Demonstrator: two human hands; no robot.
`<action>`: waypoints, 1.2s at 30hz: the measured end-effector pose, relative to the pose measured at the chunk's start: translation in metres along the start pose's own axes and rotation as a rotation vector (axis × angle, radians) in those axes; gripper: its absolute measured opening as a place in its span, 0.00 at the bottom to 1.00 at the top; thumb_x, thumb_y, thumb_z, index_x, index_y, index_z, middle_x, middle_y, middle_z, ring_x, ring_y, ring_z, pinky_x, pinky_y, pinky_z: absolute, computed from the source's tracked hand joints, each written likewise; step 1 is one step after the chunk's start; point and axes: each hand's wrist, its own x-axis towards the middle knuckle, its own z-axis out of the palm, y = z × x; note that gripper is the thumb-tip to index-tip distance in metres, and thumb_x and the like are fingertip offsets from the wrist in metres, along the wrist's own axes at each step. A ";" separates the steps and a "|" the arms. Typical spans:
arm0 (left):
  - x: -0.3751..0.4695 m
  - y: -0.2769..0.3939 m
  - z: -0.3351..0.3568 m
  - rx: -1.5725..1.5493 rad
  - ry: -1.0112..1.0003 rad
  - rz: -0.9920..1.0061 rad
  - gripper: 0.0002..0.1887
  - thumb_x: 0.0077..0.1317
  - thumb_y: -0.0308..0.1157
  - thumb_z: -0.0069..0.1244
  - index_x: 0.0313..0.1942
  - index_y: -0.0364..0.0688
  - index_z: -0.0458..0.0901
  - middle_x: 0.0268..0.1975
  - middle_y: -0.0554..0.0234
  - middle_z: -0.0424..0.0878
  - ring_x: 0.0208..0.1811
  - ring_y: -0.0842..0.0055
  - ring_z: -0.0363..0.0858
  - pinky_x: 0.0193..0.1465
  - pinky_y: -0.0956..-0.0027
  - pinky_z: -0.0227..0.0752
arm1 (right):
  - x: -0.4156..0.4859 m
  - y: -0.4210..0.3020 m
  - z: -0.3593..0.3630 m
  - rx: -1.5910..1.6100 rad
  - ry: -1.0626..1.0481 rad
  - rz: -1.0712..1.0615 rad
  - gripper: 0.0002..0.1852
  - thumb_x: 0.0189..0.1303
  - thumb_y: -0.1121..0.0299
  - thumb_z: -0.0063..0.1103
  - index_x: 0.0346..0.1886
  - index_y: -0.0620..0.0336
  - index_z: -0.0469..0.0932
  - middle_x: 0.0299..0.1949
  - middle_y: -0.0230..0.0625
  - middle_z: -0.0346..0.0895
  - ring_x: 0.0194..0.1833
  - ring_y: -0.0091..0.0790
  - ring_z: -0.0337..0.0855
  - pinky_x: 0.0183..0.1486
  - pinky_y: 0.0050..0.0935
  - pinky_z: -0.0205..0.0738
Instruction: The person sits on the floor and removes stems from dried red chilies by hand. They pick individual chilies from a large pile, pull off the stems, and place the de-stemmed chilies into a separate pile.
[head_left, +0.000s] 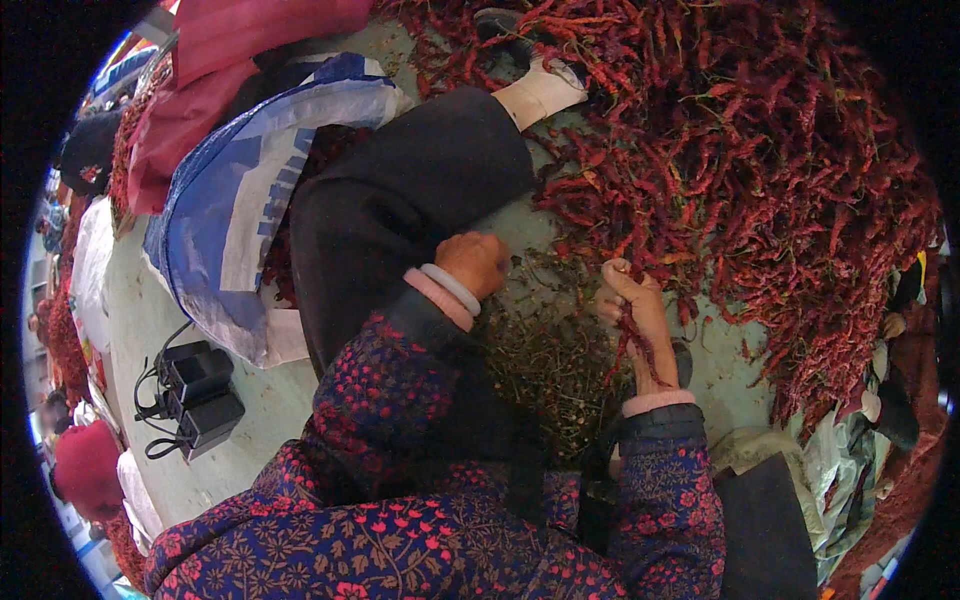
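In my right hand (634, 300), several dried red chili peppers (637, 349) are gripped and hang down over the wrist. My left hand (471, 262) is curled beside my dark trouser leg, its fingers turned away; whether it holds anything cannot be told. Beneath and between both hands lies a heap of cut-off dry stems (555, 360). A large pile of dried red chilies (750, 150) spreads from just beyond the right hand to the top and right of the view.
A blue and white woven sack (217, 202) with chilies inside stands at the left of my leg. Black box-like devices with cables (202, 397) lie on the pale floor. People and more chili heaps are at the far left; another person is at the right edge.
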 end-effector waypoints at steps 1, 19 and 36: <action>0.002 -0.001 0.004 0.008 0.054 0.016 0.07 0.44 0.31 0.50 0.27 0.44 0.80 0.31 0.50 0.78 0.35 0.56 0.76 0.37 0.56 0.69 | 0.001 0.002 -0.001 0.013 -0.009 -0.004 0.05 0.53 0.69 0.57 0.28 0.53 0.70 0.14 0.23 0.59 0.14 0.20 0.60 0.16 0.22 0.49; 0.023 0.000 0.040 0.019 0.164 0.080 0.09 0.43 0.25 0.49 0.29 0.39 0.76 0.27 0.48 0.76 0.32 0.54 0.75 0.33 0.56 0.68 | 0.007 0.009 -0.003 0.094 -0.133 -0.004 0.05 0.60 0.67 0.50 0.28 0.48 0.67 0.17 0.23 0.59 0.17 0.21 0.60 0.18 0.24 0.51; 0.014 0.024 -0.004 -1.428 -0.297 -0.061 0.06 0.46 0.23 0.54 0.27 0.37 0.77 0.23 0.67 0.77 0.22 0.83 0.74 0.25 0.78 0.68 | 0.003 0.004 -0.001 -0.089 -0.079 -0.121 0.08 0.55 0.67 0.55 0.33 0.63 0.74 0.27 0.36 0.75 0.18 0.22 0.68 0.19 0.20 0.62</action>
